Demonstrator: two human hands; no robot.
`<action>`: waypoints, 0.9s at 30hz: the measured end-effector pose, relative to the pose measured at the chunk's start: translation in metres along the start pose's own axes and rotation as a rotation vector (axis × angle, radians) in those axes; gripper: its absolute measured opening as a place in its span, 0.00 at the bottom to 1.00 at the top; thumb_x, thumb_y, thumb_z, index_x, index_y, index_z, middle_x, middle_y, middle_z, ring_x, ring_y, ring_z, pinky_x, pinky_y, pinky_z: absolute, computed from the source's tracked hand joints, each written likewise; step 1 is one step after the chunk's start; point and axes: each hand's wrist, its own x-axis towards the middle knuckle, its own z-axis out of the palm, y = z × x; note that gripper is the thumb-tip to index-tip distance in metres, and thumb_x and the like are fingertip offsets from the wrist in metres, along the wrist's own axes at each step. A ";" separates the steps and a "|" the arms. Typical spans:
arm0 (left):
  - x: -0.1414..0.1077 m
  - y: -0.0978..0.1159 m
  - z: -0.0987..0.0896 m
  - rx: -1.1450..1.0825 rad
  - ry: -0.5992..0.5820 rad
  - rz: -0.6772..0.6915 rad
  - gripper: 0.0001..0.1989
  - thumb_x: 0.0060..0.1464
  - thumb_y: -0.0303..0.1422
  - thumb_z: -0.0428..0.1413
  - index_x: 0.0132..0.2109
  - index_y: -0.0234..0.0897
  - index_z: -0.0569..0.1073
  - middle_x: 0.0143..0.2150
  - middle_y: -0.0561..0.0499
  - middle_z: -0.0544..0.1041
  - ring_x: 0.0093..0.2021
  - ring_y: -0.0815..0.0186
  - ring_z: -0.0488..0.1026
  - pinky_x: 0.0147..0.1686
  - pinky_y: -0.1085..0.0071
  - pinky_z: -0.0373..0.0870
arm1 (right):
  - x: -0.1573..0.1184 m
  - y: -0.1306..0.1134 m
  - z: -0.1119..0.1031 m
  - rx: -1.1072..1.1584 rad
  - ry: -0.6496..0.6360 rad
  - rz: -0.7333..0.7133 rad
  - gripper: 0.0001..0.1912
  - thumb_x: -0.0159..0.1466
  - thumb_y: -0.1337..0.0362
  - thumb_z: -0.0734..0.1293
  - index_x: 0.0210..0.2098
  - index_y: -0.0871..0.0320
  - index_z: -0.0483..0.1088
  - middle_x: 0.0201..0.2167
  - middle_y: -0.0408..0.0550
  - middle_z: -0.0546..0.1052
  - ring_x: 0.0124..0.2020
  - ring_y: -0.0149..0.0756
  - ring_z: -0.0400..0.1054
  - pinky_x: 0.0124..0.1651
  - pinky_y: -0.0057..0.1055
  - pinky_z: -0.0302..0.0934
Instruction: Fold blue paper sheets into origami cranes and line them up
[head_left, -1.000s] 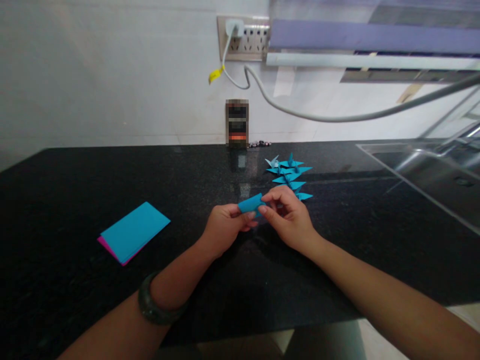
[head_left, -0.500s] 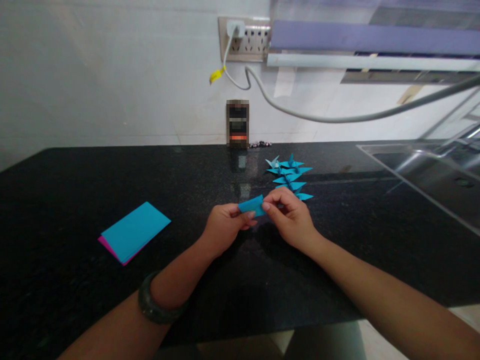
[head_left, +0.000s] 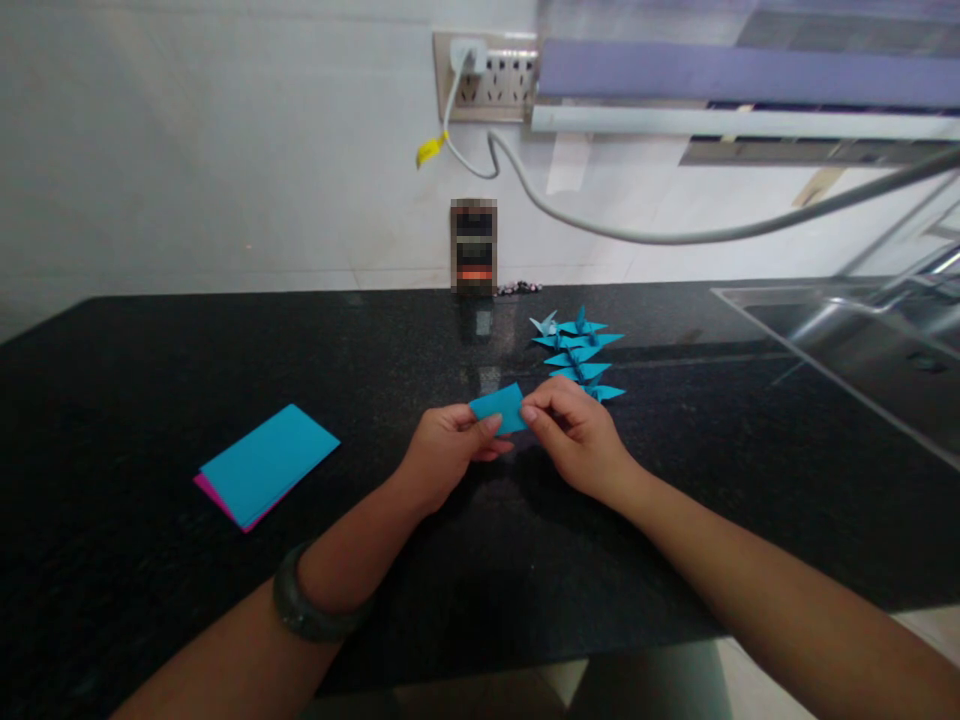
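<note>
A small folded piece of blue paper (head_left: 500, 407) is held above the dark countertop, between my two hands. My left hand (head_left: 457, 445) grips its left side, thumb on top and fingers beneath. At its right edge, the thumb and forefinger of my right hand (head_left: 574, 430) pinch the paper. Just beyond my right hand lie several folded blue paper cranes (head_left: 577, 357) in a cluster, with a paler crane (head_left: 545, 325) at the back left. A stack of blue sheets (head_left: 270, 465) rests at the left, a pink sheet (head_left: 214, 500) showing under it.
A phone-like object (head_left: 474, 247), its face pixelated, leans on the wall beside a beaded string (head_left: 519, 288). A metal sink (head_left: 892, 350) is at the right. A grey cable (head_left: 660, 238) hangs from the wall socket (head_left: 487, 78).
The small blue paper now shows a flat, wider face, where a darker folded strip ran along its top edge before. Both hands keep their hold on it.
</note>
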 end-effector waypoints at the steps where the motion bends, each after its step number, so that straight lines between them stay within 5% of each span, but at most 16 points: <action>1: 0.000 -0.001 0.000 -0.011 -0.004 0.001 0.14 0.42 0.38 0.62 0.32 0.31 0.75 0.28 0.48 0.79 0.28 0.67 0.75 0.28 0.74 0.69 | 0.000 -0.001 0.000 -0.004 -0.003 -0.005 0.07 0.62 0.66 0.60 0.29 0.57 0.67 0.25 0.44 0.67 0.29 0.32 0.61 0.33 0.30 0.57; 13: 0.002 -0.004 -0.003 -0.109 -0.014 -0.001 0.13 0.42 0.38 0.62 0.32 0.31 0.75 0.28 0.49 0.79 0.27 0.69 0.75 0.27 0.76 0.68 | -0.002 -0.004 0.000 0.005 -0.025 0.012 0.15 0.62 0.62 0.61 0.20 0.57 0.65 0.20 0.43 0.64 0.24 0.30 0.60 0.27 0.29 0.55; 19: 0.001 0.000 -0.001 -0.051 -0.002 0.008 0.12 0.42 0.36 0.63 0.32 0.31 0.75 0.27 0.50 0.78 0.26 0.70 0.75 0.26 0.77 0.68 | 0.000 -0.003 0.000 0.087 0.069 0.137 0.10 0.60 0.64 0.62 0.23 0.58 0.67 0.22 0.43 0.66 0.26 0.31 0.61 0.30 0.30 0.56; 27: 0.001 -0.001 -0.001 -0.038 -0.002 -0.020 0.10 0.44 0.35 0.61 0.31 0.31 0.74 0.26 0.50 0.78 0.25 0.70 0.74 0.25 0.77 0.67 | 0.000 -0.001 0.001 0.031 0.032 0.133 0.06 0.59 0.68 0.63 0.25 0.58 0.68 0.22 0.43 0.66 0.26 0.30 0.61 0.30 0.29 0.55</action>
